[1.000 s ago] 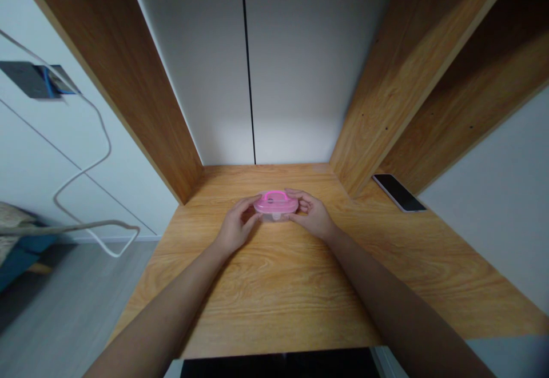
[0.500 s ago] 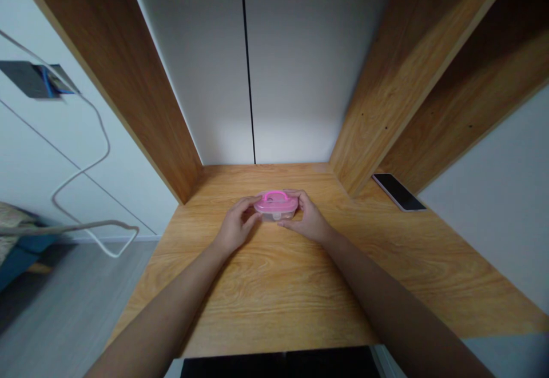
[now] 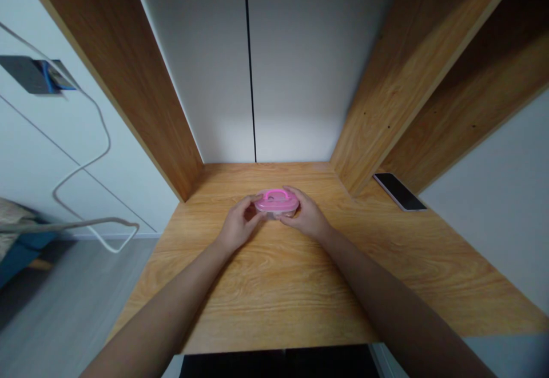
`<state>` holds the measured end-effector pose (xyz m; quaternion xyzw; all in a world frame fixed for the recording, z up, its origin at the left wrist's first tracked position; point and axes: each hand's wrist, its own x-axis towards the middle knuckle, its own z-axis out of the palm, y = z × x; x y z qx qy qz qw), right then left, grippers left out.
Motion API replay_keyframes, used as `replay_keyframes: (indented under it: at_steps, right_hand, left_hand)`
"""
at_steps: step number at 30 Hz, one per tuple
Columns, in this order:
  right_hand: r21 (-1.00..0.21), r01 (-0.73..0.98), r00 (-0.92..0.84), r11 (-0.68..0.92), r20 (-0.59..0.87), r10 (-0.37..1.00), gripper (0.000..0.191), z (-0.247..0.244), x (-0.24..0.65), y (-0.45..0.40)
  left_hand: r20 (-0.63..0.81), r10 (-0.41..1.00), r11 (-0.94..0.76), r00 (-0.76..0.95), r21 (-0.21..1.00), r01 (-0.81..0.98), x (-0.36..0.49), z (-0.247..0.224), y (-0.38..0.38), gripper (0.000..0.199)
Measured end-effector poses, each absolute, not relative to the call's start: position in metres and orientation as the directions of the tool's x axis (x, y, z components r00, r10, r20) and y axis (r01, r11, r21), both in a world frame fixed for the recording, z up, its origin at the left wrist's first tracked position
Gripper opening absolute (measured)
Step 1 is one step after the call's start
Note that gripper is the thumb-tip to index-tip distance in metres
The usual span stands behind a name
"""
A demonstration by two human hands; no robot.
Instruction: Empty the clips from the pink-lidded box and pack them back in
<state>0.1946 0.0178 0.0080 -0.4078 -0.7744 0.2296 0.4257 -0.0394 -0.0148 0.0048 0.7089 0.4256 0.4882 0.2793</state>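
A small clear plastic box with a pink lid and handle (image 3: 278, 202) sits on the wooden desktop (image 3: 274, 286), towards the back. My left hand (image 3: 238, 223) grips its left end, thumb at the front and fingers at the side. Around the right end, my right hand (image 3: 307, 215) has its fingers behind the box and its thumb on the front, by the clasp area. The lid lies on the box and its handle arches on top. What the box contains I cannot make out.
A phone (image 3: 400, 191) lies at the right, beside an upright wooden panel (image 3: 381, 103). Another wooden panel (image 3: 128, 80) bounds the left. A white cable (image 3: 81, 166) hangs at the left near an open wall socket (image 3: 51, 76). A dark recess (image 3: 278, 363) lies below the front edge.
My thumbs have shifted slightly along the front of the box, the right one now over the clasp area. The box stays in about the same place.
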Motion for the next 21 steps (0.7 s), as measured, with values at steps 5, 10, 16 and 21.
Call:
replay_keyframes:
  at_steps: [5,10,16,21]
  right_hand:
    - [-0.652,0.511,-0.288,0.560,0.484,0.826,0.081,0.007,0.194,0.022]
    - [-0.632,0.531,-0.274,0.565,0.503,0.820,0.077,0.003,0.193,0.023]
    - [-0.634,0.463,-0.322,0.620,0.531,0.784,0.077,0.006,0.197,0.020]
    - [-0.618,0.422,-0.405,0.664,0.527,0.748,0.080,0.013,0.203,0.017]
  left_hand:
    - [0.468,0.871,-0.490,0.154,0.794,0.359,-0.039,0.006,-0.014,0.039]
    - [0.472,0.868,-0.494,0.155,0.783,0.379,-0.040,0.005,-0.013,0.038]
    - [0.471,0.863,-0.504,0.183,0.773,0.385,-0.041,0.003,-0.014,0.041]
    - [0.460,0.864,-0.502,0.204,0.767,0.400,-0.043,0.005,-0.018,0.047]
